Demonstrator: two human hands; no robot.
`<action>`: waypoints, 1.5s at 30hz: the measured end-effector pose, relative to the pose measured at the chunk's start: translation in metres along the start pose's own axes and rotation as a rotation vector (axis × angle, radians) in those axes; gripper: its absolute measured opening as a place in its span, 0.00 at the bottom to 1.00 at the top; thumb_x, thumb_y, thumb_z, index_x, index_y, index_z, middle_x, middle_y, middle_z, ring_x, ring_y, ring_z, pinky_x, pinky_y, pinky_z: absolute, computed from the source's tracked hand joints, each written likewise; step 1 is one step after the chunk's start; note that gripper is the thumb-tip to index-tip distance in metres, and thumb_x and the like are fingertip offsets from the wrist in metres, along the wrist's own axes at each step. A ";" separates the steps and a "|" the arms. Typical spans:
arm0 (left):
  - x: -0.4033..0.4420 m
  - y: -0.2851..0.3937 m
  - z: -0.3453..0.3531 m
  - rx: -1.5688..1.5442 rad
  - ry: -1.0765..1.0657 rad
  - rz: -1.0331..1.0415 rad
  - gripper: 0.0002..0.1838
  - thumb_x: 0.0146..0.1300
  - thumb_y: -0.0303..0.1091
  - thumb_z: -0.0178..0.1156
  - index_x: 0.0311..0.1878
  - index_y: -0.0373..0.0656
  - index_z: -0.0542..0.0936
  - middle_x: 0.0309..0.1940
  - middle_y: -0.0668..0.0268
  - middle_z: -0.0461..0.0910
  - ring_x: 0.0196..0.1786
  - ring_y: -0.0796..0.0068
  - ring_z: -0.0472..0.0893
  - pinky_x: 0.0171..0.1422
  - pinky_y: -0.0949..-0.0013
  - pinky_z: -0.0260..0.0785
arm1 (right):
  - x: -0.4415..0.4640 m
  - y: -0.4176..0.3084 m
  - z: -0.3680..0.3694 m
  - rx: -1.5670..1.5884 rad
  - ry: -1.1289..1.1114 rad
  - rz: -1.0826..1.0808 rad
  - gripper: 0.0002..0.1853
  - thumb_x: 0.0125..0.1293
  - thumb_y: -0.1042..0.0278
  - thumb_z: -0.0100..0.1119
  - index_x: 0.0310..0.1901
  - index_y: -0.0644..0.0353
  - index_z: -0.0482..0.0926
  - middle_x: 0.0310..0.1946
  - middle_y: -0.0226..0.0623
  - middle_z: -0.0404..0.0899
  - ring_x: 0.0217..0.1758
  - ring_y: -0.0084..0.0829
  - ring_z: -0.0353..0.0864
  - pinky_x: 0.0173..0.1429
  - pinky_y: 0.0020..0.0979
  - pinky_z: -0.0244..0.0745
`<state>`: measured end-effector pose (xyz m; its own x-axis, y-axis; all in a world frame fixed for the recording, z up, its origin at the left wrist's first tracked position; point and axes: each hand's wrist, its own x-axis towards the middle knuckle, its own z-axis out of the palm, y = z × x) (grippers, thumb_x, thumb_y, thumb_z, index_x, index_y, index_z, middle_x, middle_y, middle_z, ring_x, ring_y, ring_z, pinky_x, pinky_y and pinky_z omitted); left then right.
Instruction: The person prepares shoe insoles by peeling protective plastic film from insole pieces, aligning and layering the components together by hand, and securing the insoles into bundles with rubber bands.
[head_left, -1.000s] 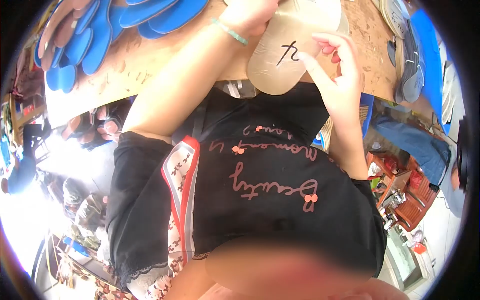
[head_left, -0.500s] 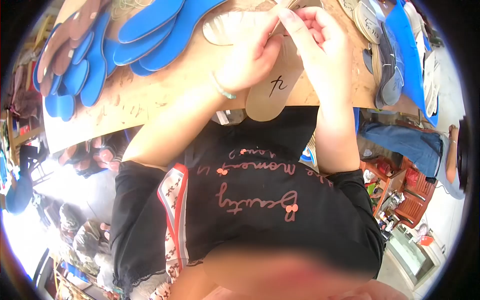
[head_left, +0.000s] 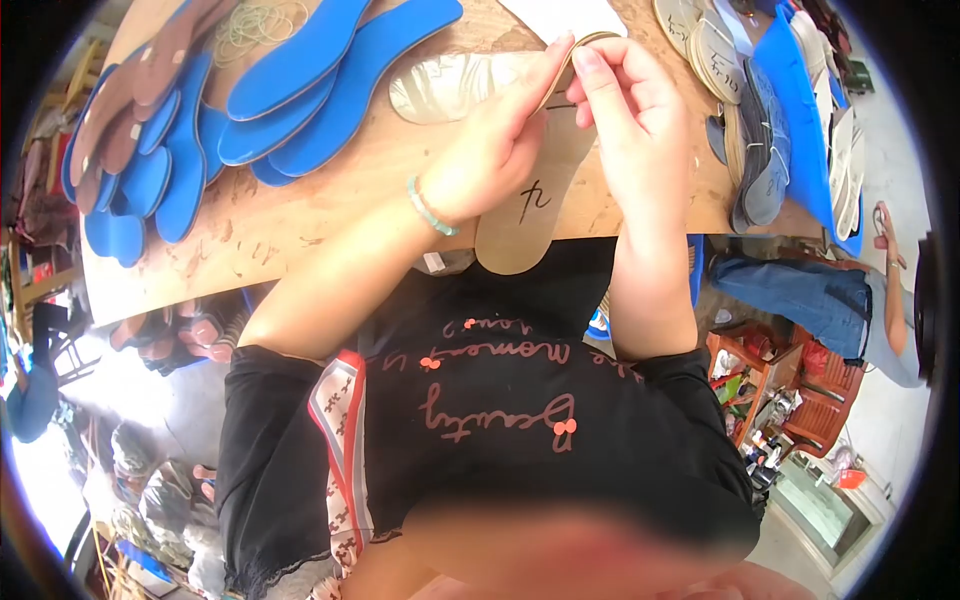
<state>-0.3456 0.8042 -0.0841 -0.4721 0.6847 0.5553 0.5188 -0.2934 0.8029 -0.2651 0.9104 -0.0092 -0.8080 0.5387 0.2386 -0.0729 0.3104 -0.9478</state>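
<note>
Between my hands is a stack of thin tan insoles (head_left: 597, 38), seen mostly edge-on as a curved rim. My left hand (head_left: 500, 150) lies along its left side, the fingers pressed together against it. Thumb and fingers of my right hand (head_left: 625, 100) pinch the rim from the right. Below them a tan insole pattern (head_left: 515, 235) marked with a handwritten "4" sticks out past the table's front edge; whether it belongs to the held stack is hidden by my hands. Left of my left hand lies a pale, shiny insole-shaped piece (head_left: 440, 88).
Blue insoles (head_left: 345, 115) and brown ones (head_left: 125, 125) cover the table's left side, beside a heap of rubber bands (head_left: 260, 28). White paper (head_left: 560, 14) lies at the back. Tied insole bundles (head_left: 765, 150) and a blue sheet (head_left: 800, 110) are on the right. Another person (head_left: 810, 300) is beyond.
The view has tilted, so my hands and the table appear a little lower. The curved rim of the stack and the white paper behind it now show more.
</note>
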 end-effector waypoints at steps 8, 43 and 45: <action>0.000 -0.003 0.003 0.014 -0.005 0.077 0.39 0.60 0.12 0.44 0.76 0.43 0.54 0.61 0.48 0.71 0.63 0.53 0.73 0.68 0.63 0.63 | 0.002 0.005 -0.006 0.088 -0.049 0.020 0.05 0.70 0.73 0.55 0.38 0.65 0.77 0.28 0.25 0.77 0.31 0.13 0.74 0.36 0.17 0.70; 0.001 0.000 -0.006 0.147 0.090 0.154 0.34 0.55 0.12 0.50 0.68 0.46 0.71 0.57 0.53 0.73 0.58 0.53 0.73 0.63 0.61 0.67 | 0.004 -0.016 -0.009 -0.013 -0.012 0.068 0.02 0.63 0.78 0.61 0.32 0.64 0.78 0.26 0.24 0.78 0.29 0.12 0.74 0.36 0.16 0.70; -0.001 0.004 -0.008 0.030 0.072 0.105 0.30 0.59 0.12 0.49 0.67 0.41 0.72 0.55 0.53 0.74 0.59 0.57 0.73 0.64 0.63 0.66 | 0.003 -0.011 -0.009 0.032 -0.017 0.067 0.02 0.63 0.79 0.61 0.33 0.63 0.78 0.26 0.23 0.78 0.29 0.12 0.74 0.37 0.16 0.70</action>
<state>-0.3489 0.7970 -0.0796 -0.4634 0.6014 0.6509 0.5888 -0.3399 0.7333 -0.2612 0.9155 0.0041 -0.8212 0.5443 0.1715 -0.0371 0.2491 -0.9678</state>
